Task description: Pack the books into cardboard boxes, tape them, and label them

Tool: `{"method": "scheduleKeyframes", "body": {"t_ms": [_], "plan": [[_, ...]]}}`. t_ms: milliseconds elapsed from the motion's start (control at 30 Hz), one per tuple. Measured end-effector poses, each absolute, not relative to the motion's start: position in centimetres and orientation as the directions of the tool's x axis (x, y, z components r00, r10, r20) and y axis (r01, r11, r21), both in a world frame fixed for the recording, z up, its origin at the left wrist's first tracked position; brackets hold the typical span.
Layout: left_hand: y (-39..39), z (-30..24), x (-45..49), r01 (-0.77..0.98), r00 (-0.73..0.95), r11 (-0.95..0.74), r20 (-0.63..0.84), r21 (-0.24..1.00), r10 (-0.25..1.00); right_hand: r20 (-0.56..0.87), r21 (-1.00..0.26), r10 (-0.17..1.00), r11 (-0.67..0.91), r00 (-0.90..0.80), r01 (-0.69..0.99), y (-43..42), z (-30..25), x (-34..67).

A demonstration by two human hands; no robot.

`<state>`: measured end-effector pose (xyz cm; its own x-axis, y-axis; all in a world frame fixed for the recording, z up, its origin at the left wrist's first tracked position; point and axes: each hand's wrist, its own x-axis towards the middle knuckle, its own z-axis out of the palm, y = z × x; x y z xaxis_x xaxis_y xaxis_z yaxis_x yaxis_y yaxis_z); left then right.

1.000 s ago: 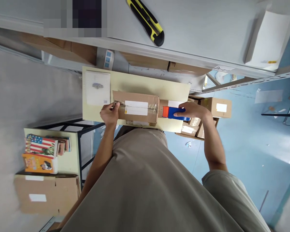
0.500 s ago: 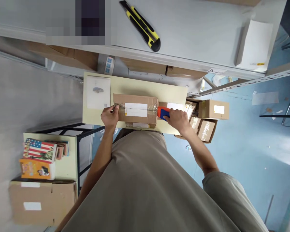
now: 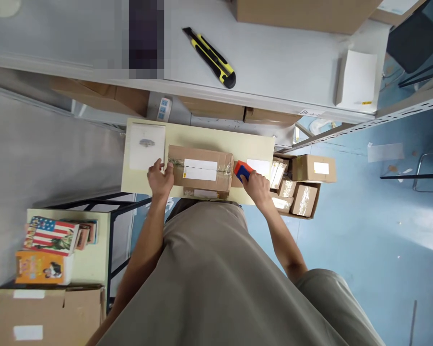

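Observation:
A brown cardboard box (image 3: pixel 202 181) with white labels and clear tape across its top lies on a small pale-yellow table (image 3: pixel 209 137). My left hand (image 3: pixel 160 179) presses its fingers against the box's left end. At the box's right end my right hand (image 3: pixel 257 185) grips a blue and orange tape dispenser (image 3: pixel 241 169), which touches the box. A white sheet (image 3: pixel 146 146) lies on the table to the left of the box.
A yellow and black utility knife (image 3: pixel 211 56) lies on the grey shelf (image 3: pixel 285 57) above. Several small taped boxes (image 3: pixel 303 185) are stacked on the blue floor at the right. Books (image 3: pixel 50 247) and a large carton (image 3: pixel 43 315) sit at the lower left.
My right hand has brought the tape dispenser leftward from off the box's right side up against its right end. My left hand stays at the box's left end. The view shifted slightly.

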<state>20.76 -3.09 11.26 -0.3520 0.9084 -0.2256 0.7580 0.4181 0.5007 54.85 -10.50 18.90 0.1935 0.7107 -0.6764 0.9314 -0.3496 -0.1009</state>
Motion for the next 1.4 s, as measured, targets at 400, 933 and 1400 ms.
{"method": "scheduleKeyframes", "body": {"t_ms": [400, 933, 1400], "plan": [[-0.1, 22.5, 41.5, 0.422, 0.422, -0.62, 0.462, 0.661, 0.78, -0.167, -0.209, 0.962, -0.25, 0.217, 0.945, -5.5, 32.1, 58.2], [2.5, 23.1, 40.3, 0.377, 0.44, -0.596, 0.429, 0.709, 0.789, 0.2, -0.118, 0.963, -0.159, 0.18, 0.98, 5.6, 27.7, 61.8], [-2.5, 10.2, 16.5, 0.576, -0.075, 0.305, -0.323, 0.758, 0.944, -0.329, -0.611, 0.898, -0.438, 0.292, 0.659, -12.0, 11.4, 46.2]]}}
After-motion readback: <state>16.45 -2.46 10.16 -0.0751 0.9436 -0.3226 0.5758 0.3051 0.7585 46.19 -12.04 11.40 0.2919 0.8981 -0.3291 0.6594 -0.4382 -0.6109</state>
